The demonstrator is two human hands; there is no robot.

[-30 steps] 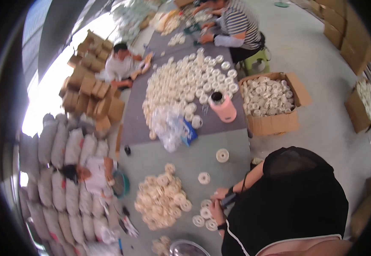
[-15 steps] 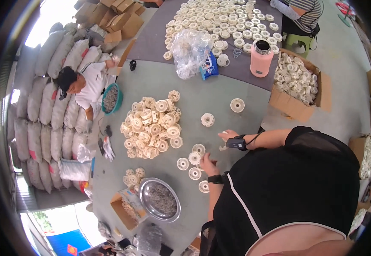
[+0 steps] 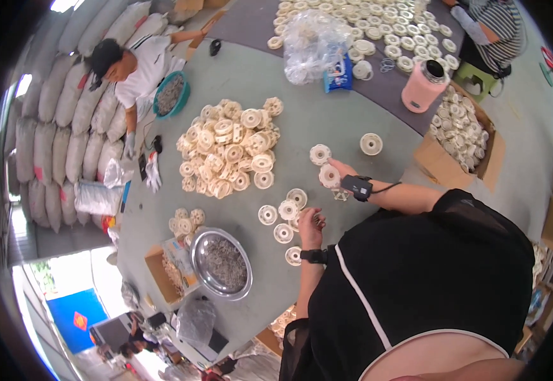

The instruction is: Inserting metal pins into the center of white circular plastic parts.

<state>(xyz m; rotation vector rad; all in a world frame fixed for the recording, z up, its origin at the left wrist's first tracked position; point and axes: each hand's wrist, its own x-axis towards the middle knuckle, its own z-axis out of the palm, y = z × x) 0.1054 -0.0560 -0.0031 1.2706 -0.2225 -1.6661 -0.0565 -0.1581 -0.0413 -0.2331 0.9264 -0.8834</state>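
Observation:
My right hand [image 3: 345,170] has its fingers on a cream-white round plastic part [image 3: 329,176] with a hole in its middle. Just beyond it, a similar part [image 3: 320,154] lies on the table. My left hand [image 3: 312,227], with a black band at its wrist, is closed with curled fingers; whatever they may hold is too small to make out. Beside those fingers sit several loose round parts [image 3: 288,209], one partly hidden by the hand. Another one [image 3: 371,144] rests alone to the right.
A heap of cream parts [image 3: 229,149] stands on the grey-green table [image 3: 225,79]. Left of me are a metal bowl [image 3: 246,272] of small grey pieces and an open carton [image 3: 155,263]. A pink bottle [image 3: 424,87] stands far right. A co-worker [image 3: 143,73] sits across, by a teal basin [image 3: 183,101].
My right hand has brought a round part up beside the one on the table. My left hand's fingers have curled in near the loose parts. The whole view has shifted and turned.

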